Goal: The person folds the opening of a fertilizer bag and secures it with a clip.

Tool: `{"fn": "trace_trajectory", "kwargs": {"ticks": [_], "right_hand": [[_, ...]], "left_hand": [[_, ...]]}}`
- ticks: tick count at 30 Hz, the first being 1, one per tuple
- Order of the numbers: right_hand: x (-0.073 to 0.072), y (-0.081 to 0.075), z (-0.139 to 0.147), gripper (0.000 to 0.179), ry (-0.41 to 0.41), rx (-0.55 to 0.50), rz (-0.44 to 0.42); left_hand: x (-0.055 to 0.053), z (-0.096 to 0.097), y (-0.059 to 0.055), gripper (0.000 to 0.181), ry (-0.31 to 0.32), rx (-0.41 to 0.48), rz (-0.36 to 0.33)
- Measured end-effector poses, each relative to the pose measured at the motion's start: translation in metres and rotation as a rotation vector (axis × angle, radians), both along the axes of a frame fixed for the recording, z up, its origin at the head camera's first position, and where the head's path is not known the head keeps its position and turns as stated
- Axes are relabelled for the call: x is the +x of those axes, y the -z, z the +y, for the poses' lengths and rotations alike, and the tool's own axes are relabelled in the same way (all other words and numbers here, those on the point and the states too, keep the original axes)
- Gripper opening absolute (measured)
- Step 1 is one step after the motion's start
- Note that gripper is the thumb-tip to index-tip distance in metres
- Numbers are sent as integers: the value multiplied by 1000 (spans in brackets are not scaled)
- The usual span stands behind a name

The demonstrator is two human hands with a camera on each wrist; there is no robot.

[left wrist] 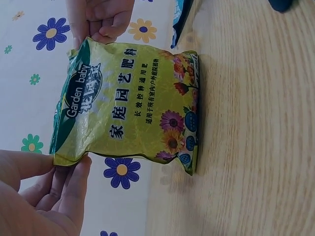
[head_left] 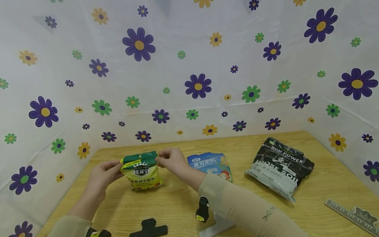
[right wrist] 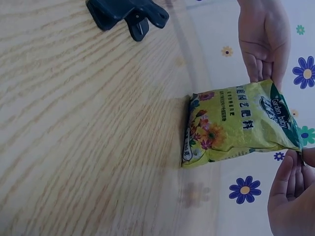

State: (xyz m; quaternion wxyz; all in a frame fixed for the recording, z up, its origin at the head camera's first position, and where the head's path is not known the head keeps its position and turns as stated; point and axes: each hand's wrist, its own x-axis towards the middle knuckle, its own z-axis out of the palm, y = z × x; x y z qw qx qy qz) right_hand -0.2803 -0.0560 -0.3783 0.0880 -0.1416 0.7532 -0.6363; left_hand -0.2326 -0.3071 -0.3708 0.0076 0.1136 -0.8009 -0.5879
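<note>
Yellow-and-green pouch (head_left: 145, 176), one: upright at the tabletop's left part, base down by the wood. Glossy printed film, creased, belly rounded; probably soft, slightly slippery, of modest weight, filling apt to shift. Best hold: the flat top band, at both corners.
Left hand (head_left: 102, 174): pinching one top corner, thumb against fingers.
Right hand (head_left: 173, 161): pinching the opposite corner.
Blue pouch (head_left: 204, 163): flexible, beside the right forearm — partly hidden.
Black-and-silver bag (head_left: 279, 168): larger, crumpled, shiny.
Black clip (head_left: 149, 228): smooth, near edge.
Ruler (head_left: 352, 217): grey, scroll-edged.
Tabletop (head_left: 177, 207): pale wood grain.
Backdrop (head_left: 174, 29): flowered sheet, lightly creased.
</note>
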Motion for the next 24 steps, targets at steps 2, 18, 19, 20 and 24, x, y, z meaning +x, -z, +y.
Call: {"fn": "trace_trajectory", "kwargs": {"ticks": [2,18,19,20,24], "right_hand": [[-1,0,0,31,-12,10,16],[-1,2,0,10,-70,-67,120],[0,2,0,8,-70,-64,125],[0,2,0,6,-71,-64,127],[0,2,0,9,-78,-55,129]], "left_hand": [[0,0,0,46,2,-5,3],[0,2,1,46,-16,36,46],[0,2,1,39,-17,37,51],[0,2,1,32,-18,39,55],[0,2,2,12,-9,39,81]]}}
